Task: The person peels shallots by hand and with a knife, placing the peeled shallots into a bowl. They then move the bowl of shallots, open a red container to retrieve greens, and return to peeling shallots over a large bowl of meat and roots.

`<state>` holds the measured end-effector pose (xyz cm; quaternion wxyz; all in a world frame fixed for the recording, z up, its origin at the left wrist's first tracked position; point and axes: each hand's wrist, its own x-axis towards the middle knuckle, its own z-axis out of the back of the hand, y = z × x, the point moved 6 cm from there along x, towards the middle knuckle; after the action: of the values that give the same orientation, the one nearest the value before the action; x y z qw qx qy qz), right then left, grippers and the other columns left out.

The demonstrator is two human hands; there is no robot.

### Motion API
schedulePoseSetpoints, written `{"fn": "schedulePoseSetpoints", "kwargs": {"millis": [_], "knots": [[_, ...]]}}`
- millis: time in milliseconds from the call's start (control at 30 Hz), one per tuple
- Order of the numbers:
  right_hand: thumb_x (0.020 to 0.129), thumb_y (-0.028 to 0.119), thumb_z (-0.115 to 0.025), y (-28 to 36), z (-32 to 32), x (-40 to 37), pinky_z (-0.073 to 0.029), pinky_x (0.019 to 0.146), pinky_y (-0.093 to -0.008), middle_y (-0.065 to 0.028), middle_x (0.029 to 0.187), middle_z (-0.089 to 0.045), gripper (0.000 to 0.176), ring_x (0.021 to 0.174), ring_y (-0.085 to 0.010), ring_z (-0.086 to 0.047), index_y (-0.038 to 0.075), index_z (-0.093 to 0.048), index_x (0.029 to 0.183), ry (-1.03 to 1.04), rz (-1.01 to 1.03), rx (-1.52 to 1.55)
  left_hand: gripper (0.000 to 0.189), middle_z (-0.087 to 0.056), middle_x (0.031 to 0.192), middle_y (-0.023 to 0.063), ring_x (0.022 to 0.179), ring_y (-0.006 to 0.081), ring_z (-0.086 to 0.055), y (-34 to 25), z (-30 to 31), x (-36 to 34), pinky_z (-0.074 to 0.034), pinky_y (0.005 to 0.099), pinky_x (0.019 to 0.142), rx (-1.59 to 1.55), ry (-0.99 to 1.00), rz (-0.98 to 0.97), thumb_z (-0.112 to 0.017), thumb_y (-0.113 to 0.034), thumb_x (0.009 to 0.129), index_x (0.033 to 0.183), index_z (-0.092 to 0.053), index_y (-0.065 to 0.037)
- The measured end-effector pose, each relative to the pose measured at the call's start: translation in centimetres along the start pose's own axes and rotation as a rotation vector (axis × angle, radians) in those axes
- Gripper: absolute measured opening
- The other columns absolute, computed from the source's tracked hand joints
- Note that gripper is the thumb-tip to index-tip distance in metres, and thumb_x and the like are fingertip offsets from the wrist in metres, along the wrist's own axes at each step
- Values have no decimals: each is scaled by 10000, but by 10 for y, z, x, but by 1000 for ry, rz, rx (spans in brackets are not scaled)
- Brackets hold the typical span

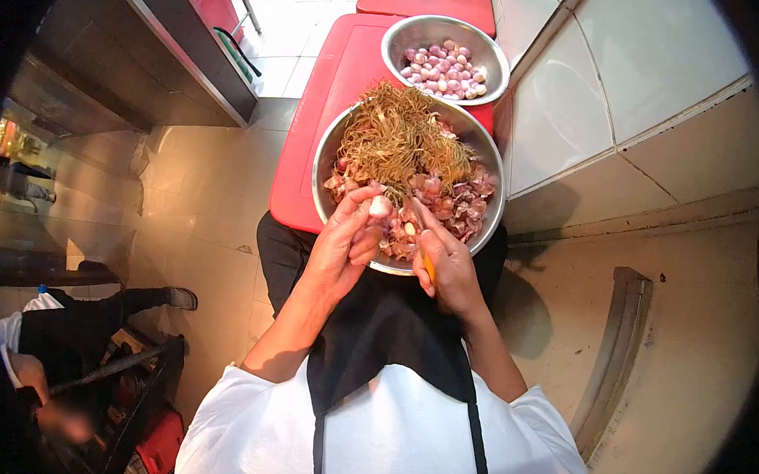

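Observation:
Between the fingertips of my left hand [343, 242] is a pale peeled shallot [381, 206]. My right hand [446, 265] is closed round a small knife with a yellow-orange handle [429, 268]; its blade points up toward the shallot and is partly hidden. Both hands are over the near part of a large steel bowl [324, 141]. Inside it lie papery reddish shallot skins [470, 209] and a heap of dry brown roots [392, 136]. Beyond it, a second steel bowl [391, 47] holds many peeled pink-white shallots [444, 70].
Both bowls rest on a red plastic stool or table [303, 140], with another red one [428, 2] behind. A tiled wall [641, 70] runs close on the right. To the lower left, a person [71, 325] sits near a dark chair frame. A brown cabinet [134, 48] stands upper left.

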<state>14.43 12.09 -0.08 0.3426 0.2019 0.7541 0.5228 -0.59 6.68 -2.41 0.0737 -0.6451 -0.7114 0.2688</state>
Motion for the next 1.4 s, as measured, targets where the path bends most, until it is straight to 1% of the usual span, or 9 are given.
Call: {"fn": "schedulePoseSetpoints", "kwargs": {"millis": [133,300,433,533,633,900,1033,1133,1400], "knots": [[1016,218,-568,6,-5,-2,-453,545,-222,-30,685,-623,527,555,-73,-551,69,-441,1505,-22,20,-159,270,-646,1021,14,514,5,-307,3,2,2,-230,159,421,-26,-5,48,-516,-197,1053,1305,-538,-101],[955,214,-644,13,-7,3,-527,764,-354,-188,956,-732,580,818,-262,-724,51,-460,1480,-52,418,-548,333,-621,908,-16,498,3,-302,0,-7,0,-220,168,415,140,-161,74,-545,-232,1041,1307,-559,-32],[933,224,-672,20,-8,0,-529,764,-372,-251,956,-700,607,848,-332,-729,60,-463,1479,-45,279,-635,381,-577,806,-41,490,-1,-303,-3,-13,-1,-207,177,417,263,-142,41,-558,-250,1034,1311,-560,11],[926,233,-685,18,-7,2,-532,751,-373,-266,935,-687,619,841,-346,-722,73,-464,1482,-63,452,-655,376,-539,723,-67,485,-3,-303,-3,-11,0,-202,180,421,314,-109,13,-564,-272,1031,1285,-579,5],[926,226,-686,16,-6,2,-536,752,-374,-256,971,-694,617,863,-353,-721,87,-464,1485,-40,324,-691,367,-510,686,-85,492,-3,-315,-3,-10,0,-207,184,426,367,-103,-3,-579,-305,1024,1226,-610,-2],[969,181,-633,22,-11,4,-532,728,-323,-195,1008,-717,545,781,-259,-710,87,-474,1482,-56,592,-604,331,-487,632,-92,477,1,-331,-3,-4,1,-221,188,435,533,-258,-76,-570,-238,1029,1251,-649,-5],[1023,213,-573,0,-5,5,-460,555,-230,-55,780,-664,505,582,-89,-568,81,-458,1496,2,128,-113,347,-464,631,-86,489,5,-327,-3,-7,0,-229,193,442,521,-237,-100,-543,-210,1033,1293,-618,7],[1062,286,-507,-6,-2,6,-346,472,-174,41,671,-506,498,510,-20,-402,88,-434,1513,14,101,79,371,-460,644,-78,487,10,-306,-2,-11,0,-226,193,443,459,-167,-51,-515,-196,1035,1333,-585,14],[1064,453,-439,-4,4,6,-354,428,-184,9,607,-479,607,453,-53,-422,86,-355,1541,5,42,149,419,-561,755,-27,479,14,-277,2,-21,0,-217,184,438,414,-62,3,-438,-200,1041,1400,-524,-1]]}}
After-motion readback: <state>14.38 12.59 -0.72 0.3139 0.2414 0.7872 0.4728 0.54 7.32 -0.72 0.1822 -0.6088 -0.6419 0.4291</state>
